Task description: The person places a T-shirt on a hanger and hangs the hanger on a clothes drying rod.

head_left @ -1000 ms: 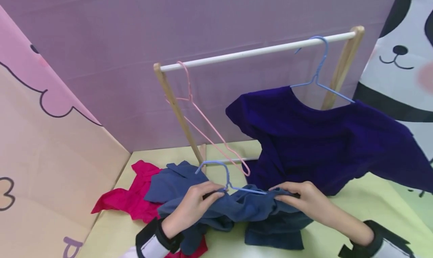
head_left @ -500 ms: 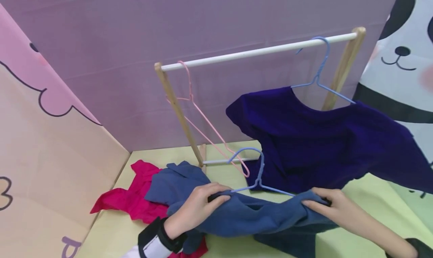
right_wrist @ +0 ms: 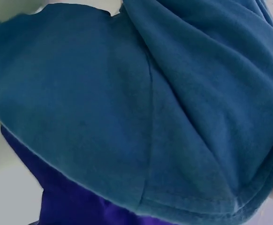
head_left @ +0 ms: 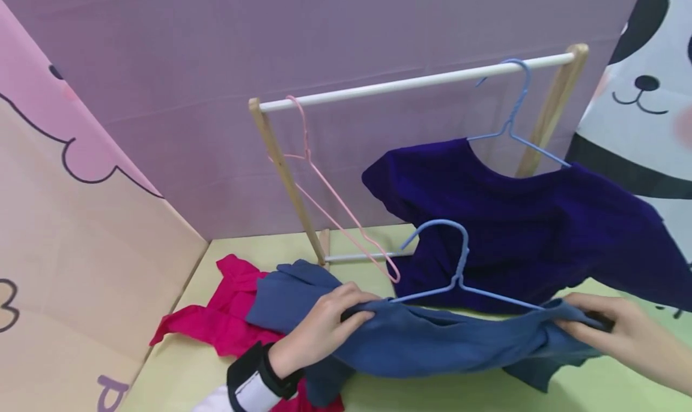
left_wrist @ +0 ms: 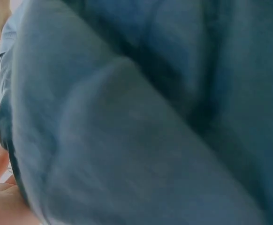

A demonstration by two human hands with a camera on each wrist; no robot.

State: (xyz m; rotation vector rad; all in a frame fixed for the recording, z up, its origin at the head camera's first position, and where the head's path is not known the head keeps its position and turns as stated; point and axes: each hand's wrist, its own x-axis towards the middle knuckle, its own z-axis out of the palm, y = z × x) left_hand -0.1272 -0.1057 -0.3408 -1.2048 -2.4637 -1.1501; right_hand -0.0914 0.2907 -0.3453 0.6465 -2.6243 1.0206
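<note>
A blue-grey shirt [head_left: 449, 346] is held up between both hands, with a blue hanger [head_left: 461, 268] inside its neck opening and the hook standing up above the cloth. My left hand [head_left: 324, 331] pinches the shirt's left shoulder between thumb and fingers. On the other side my right hand [head_left: 622, 331] grips the right shoulder near the hanger's end. Folds of the shirt [left_wrist: 127, 140] fill most of the left wrist view. In the right wrist view a seam and hem of the shirt [right_wrist: 141, 131] show. The hanger's arms are partly hidden under the cloth.
Behind stands a rack with a white rail [head_left: 411, 83]. A dark purple shirt [head_left: 486, 220] hangs there on another blue hanger [head_left: 519, 106], and a bare pink hanger [head_left: 337, 199] hangs at the left. A crimson garment [head_left: 232, 310] lies on the yellow surface [head_left: 389, 394].
My right hand has moved rightward, and the shirt is spread wider between the hands. The hanger has shifted right and its hook stands higher. My left hand has barely moved.
</note>
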